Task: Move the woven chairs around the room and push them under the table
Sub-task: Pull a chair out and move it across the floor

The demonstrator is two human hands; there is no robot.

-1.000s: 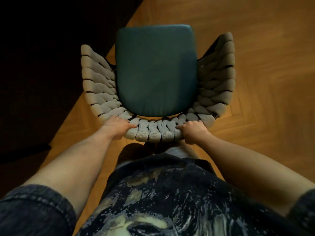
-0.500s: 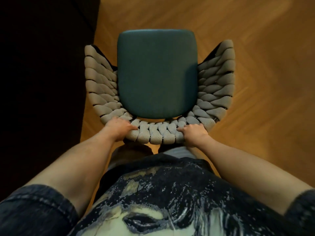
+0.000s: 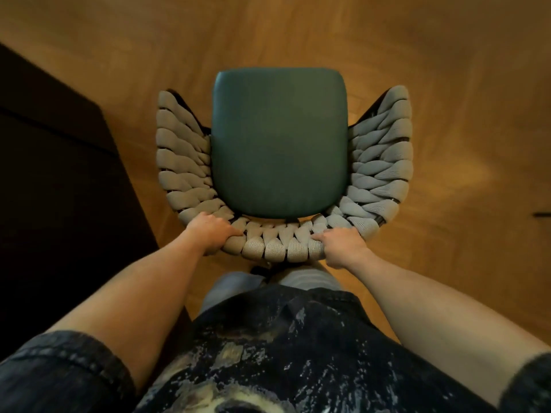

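A woven chair (image 3: 384,162) with a beige braided back and arms and a dark green seat cushion (image 3: 278,144) stands right below me, seen from above. My left hand (image 3: 210,232) grips the top of the backrest on its left side. My right hand (image 3: 343,244) grips the same rim on its right side. The chair's legs are hidden under the seat. No table shows in this view.
A large dark shape (image 3: 59,180), a rug or low furniture, fills the left side close to the chair's left arm. Wooden herringbone floor (image 3: 447,70) spreads ahead and to the right. A small dark mark (image 3: 541,215) lies at the right edge.
The chair and I have turned, so the dark shape on the left has swung back from the top left and more wooden floor shows ahead. Both hands keep their grip on the backrest.
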